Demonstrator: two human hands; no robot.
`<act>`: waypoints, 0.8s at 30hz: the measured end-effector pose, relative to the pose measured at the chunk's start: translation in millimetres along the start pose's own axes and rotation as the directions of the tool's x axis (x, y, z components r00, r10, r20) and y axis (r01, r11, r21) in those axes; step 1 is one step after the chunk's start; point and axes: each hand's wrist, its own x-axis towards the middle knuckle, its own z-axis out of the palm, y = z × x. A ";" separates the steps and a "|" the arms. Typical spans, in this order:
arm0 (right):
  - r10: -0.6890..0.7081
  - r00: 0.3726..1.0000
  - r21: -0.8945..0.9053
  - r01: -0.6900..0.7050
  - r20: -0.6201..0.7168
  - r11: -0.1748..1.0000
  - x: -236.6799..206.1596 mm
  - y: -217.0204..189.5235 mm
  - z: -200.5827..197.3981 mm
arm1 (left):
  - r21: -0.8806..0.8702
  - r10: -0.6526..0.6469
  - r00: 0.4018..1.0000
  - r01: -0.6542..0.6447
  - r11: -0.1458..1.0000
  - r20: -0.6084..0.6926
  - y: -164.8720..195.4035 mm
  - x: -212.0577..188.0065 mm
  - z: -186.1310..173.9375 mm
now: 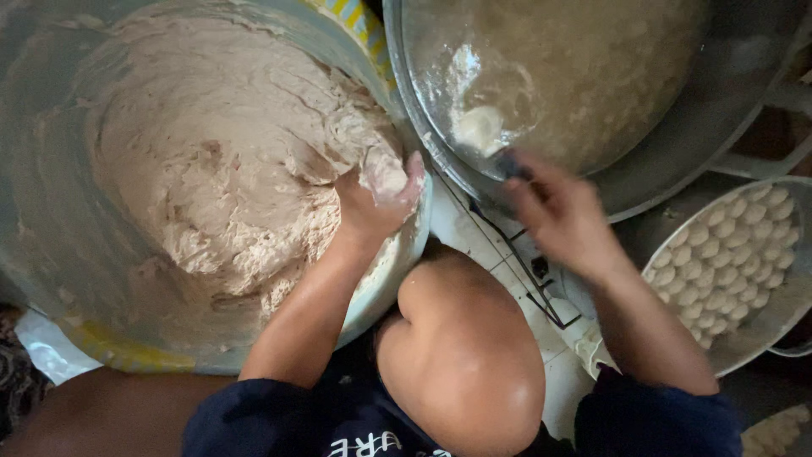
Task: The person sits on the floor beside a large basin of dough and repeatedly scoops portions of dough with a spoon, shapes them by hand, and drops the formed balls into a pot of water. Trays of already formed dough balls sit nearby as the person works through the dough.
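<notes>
Dough (228,161) in tub (51,211): lump clenched by left hand (376,199) at tub's near rim. Right hand (562,216) blurred beside tub, at pan (677,127); grip cannot be told.

The person wore a dark navy short-sleeved top, its fabric bunched along the bottom edge of the frame, with part of a white printed marking showing at the lower middle. Both forearms were bare below the sleeves. The left hand (376,199), at the centre of the frame, was smeared with pale sticky dough. The right hand (560,211), right of centre, appeared blurred. A bare knee filled the lower centre.
</notes>
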 end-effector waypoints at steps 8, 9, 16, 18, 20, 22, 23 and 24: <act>-0.431 0.900 -0.070 0.434 0.061 0.898 -14.3 -26.0 40.2 | 0.055 -0.160 0.915 0.151 0.987 0.369 -5.8 0.4 -0.7; -0.463 0.884 -0.066 0.467 0.067 0.882 -13.4 -26.4 41.2 | 0.103 -0.172 0.903 0.143 0.984 0.393 -7.6 0.2 0.8; -0.126 0.979 0.172 0.097 0.162 0.980 -2.6 -3.8 33.4 | 0.271 -0.340 0.830 0.238 0.933 0.443 -43.0 4.1 -2.0; -0.320 0.947 0.221 0.303 0.042 0.927 9.5 10.5 18.1 | 0.477 -0.443 0.822 0.247 0.843 0.357 -71.6 31.2 -16.4; 0.030 0.994 -0.171 -0.048 -0.105 0.984 27.9 27.0 -2.1 | 0.802 -0.671 0.711 0.267 0.535 0.210 -101.6 69.7 -37.6; -0.168 0.956 -0.371 0.070 -0.239 0.926 47.4 42.9 -20.0 | 0.848 -0.586 0.809 0.280 0.450 0.043 -122.6 105.0 -56.6; -0.276 0.919 -0.473 0.117 -0.282 0.873 51.2 50.4 -28.9 | 0.851 -0.523 0.852 0.294 0.434 -0.027 -129.3 120.2 -63.7; -0.296 0.907 -0.506 0.112 -0.300 0.855 51.2 57.5 -37.9 | 0.852 -0.473 0.877 0.311 0.422 -0.085 -133.6 133.5 -67.1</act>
